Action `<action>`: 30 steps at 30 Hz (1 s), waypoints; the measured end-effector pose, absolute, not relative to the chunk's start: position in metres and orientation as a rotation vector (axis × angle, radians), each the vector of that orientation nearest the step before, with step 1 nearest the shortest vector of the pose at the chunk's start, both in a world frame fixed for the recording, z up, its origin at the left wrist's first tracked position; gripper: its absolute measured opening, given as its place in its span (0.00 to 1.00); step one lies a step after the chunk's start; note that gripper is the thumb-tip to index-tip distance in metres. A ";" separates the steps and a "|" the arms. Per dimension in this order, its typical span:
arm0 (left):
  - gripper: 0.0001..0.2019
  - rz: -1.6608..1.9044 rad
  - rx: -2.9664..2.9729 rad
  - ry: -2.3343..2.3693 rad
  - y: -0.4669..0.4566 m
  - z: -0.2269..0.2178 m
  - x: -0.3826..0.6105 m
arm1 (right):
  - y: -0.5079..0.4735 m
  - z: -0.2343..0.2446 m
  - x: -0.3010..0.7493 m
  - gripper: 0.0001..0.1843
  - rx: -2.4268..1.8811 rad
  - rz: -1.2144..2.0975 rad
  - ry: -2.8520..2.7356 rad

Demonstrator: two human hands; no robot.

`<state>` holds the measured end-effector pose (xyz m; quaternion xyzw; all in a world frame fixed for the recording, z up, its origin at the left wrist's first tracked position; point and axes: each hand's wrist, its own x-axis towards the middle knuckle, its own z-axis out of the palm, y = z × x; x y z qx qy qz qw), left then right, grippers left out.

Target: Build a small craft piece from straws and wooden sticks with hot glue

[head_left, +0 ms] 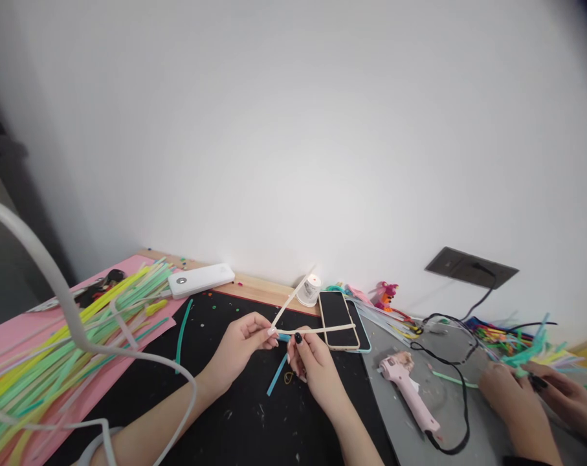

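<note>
My left hand pinches a cream-white pipe cleaner at its bend. One arm of it slants up toward the wall; the other runs right, across a phone. Close beside it, my right hand is closed with thumb and fingers together on a blue pipe cleaner, whose end hangs down to the left. A short blue stretch also shows between both hands, just under the white one. The fingers hide exactly how the two pieces meet. Below them lies a black mat.
Left, many pipe cleaners lie on pink paper near a white power bank. A white cup and phones stand behind. A pink glue gun lies right, near a co-worker's hands. A white cable crosses the left foreground.
</note>
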<state>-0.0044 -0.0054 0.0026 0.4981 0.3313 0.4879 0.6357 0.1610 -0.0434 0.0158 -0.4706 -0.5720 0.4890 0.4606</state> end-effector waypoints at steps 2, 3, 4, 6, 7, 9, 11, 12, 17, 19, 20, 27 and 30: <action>0.06 1.126 1.132 0.771 -0.005 0.002 -0.005 | -0.042 0.015 0.160 0.18 -1.156 1.207 -1.382; 0.06 1.125 1.132 0.784 -0.004 0.003 -0.005 | -0.043 0.015 0.159 0.18 -1.158 1.200 -1.367; 0.07 1.120 1.136 0.796 -0.004 0.003 -0.005 | -0.043 0.014 0.159 0.17 -1.159 1.193 -1.352; 0.07 1.108 1.151 0.813 -0.004 0.003 -0.004 | -0.045 0.012 0.160 0.17 -1.162 1.179 -1.332; 0.07 1.102 1.162 0.817 -0.004 0.003 -0.003 | -0.047 0.012 0.161 0.16 -1.166 1.176 -1.330; 0.07 1.087 1.188 0.826 -0.005 0.003 -0.002 | -0.049 0.010 0.163 0.17 -1.176 1.165 -1.330; 0.07 1.065 1.216 0.837 -0.006 0.002 0.000 | -0.051 0.009 0.166 0.18 -1.184 1.162 -1.330; 0.07 1.053 1.229 0.838 -0.006 0.001 0.000 | -0.052 0.009 0.167 0.18 -1.184 1.162 -1.324; 0.06 1.007 1.268 0.817 -0.008 0.000 0.002 | -0.054 0.012 0.167 0.17 -1.211 1.181 -1.273; 0.06 0.988 1.270 0.808 -0.009 0.001 0.002 | -0.055 0.013 0.167 0.17 -1.229 1.190 -1.271; 0.07 0.982 1.268 0.804 -0.009 0.001 0.002 | -0.056 0.014 0.167 0.16 -1.234 1.191 -1.273; 0.07 0.962 1.229 0.801 -0.011 0.003 0.001 | -0.055 0.009 0.168 0.18 -1.240 1.150 -1.299; 0.08 0.933 1.183 0.782 -0.011 0.003 0.001 | -0.054 0.007 0.169 0.18 -1.223 1.139 -1.307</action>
